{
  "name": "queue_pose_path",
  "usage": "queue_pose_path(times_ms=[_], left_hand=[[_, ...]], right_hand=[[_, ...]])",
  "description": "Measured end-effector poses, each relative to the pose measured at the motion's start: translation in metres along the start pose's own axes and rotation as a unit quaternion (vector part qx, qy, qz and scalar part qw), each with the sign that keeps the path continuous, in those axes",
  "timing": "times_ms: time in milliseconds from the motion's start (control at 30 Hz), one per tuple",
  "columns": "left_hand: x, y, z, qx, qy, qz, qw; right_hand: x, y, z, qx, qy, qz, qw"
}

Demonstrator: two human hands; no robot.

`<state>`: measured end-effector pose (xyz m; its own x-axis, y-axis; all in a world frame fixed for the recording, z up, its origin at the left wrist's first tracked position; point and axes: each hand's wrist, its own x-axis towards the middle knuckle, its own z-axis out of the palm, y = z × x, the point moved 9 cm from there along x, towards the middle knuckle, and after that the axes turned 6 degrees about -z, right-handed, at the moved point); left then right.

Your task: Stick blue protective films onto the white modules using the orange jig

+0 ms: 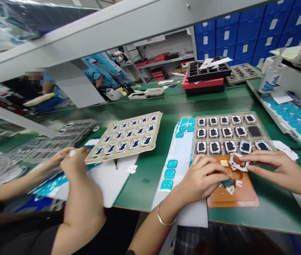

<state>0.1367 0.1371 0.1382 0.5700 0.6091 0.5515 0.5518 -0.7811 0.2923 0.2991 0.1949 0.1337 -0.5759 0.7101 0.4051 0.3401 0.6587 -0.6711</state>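
Note:
My right hand [275, 166] pinches the edge of a small white plastic frame [235, 163], tilted above an orange work mat [232, 200]. Thumb and fingers of my left hand [204, 176] close on a small dark teal piece [229, 182], low over the mat; its exact kind is unclear. Small white bits [230, 191] and a yellow square [224, 163] lie by it. Just behind the mat stands a beige tray [266, 131] with rows of white frames with dark centres. Left of my left hand, a white sheet [175, 156] carries blue adhesive pieces [169, 174].
At left, a co-worker's hands [73, 161] work beside another tilted tray of frames [123, 132]. A pump bottle [271, 76] and a bagged sheet of blue pieces [296, 115] stand at right. Black and red trays [206, 76] are stacked behind. A shelf beam [113, 32] crosses overhead.

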Motion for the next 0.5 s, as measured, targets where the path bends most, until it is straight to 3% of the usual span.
queue_pose_path(times_ms=[233, 500], left_hand=[[0.000, 0.007, -0.008, 0.027, 0.033, 0.025, 0.999], [0.001, -0.002, 0.001, 0.009, -0.052, 0.008, 0.999]], right_hand=[[-0.002, -0.010, 0.016, -0.020, -0.091, -0.032, 0.995], [0.002, -0.018, 0.008, -0.036, -0.071, -0.043, 0.996]])
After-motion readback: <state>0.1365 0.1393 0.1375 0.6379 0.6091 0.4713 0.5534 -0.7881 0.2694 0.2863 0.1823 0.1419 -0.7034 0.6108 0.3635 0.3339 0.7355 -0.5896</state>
